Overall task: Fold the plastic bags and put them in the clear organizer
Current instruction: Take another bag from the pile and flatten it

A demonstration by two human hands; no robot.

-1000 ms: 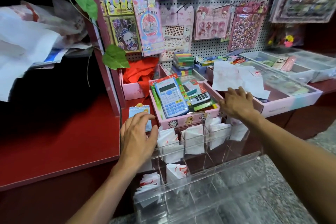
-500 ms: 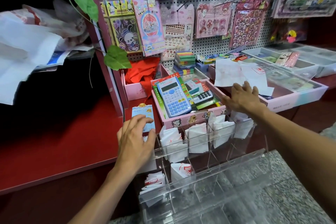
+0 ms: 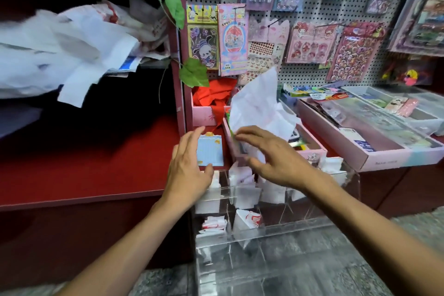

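2 hands at work over the clear organizer (image 3: 276, 230). Right hand (image 3: 276, 158) reaching across above the pink tray (image 3: 310, 149), fingers spread and lightly bent, fingertips at the lower edge of a loose white plastic bag (image 3: 259, 106) standing crumpled above that tray — whether actually pinching it, cannot tell. Left hand (image 3: 189, 168) with fingers extended, empty, hovering at the organizer's back-left corner, just beside a small blue notepad (image 3: 210, 151), probably placed to meet the bag for folding. Several folded bags (image 3: 242, 185) already standing upright in the rear compartments, more in the front-left ones — packed on edge, likely to save room. Heap of unfolded bags (image 3: 67, 55) waiting on the dark shelf at left.
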